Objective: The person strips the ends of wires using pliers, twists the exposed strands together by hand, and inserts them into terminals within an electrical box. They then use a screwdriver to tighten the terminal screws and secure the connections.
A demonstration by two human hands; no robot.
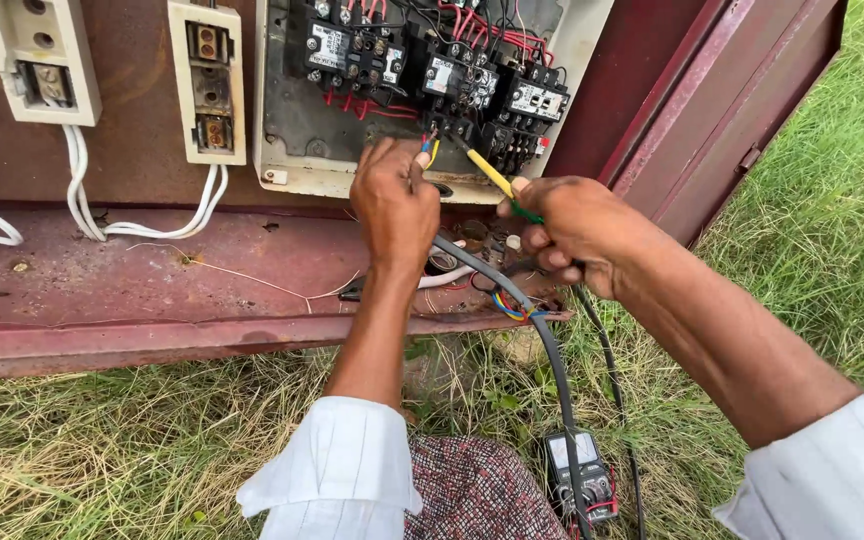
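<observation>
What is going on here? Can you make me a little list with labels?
Place: rusty red metal cabinet standing on grass
Left hand: holds coloured wires up to the black switch blocks
Right hand: holds a yellow screwdriver, tip at the blocks
On the grass: a small meter

Contactor labels (330, 45): small white rectangles on the black contactor fronts, upper panel.
Meter screen (559, 452): pale grey rectangle on the dark multimeter lying in grass.
</observation>
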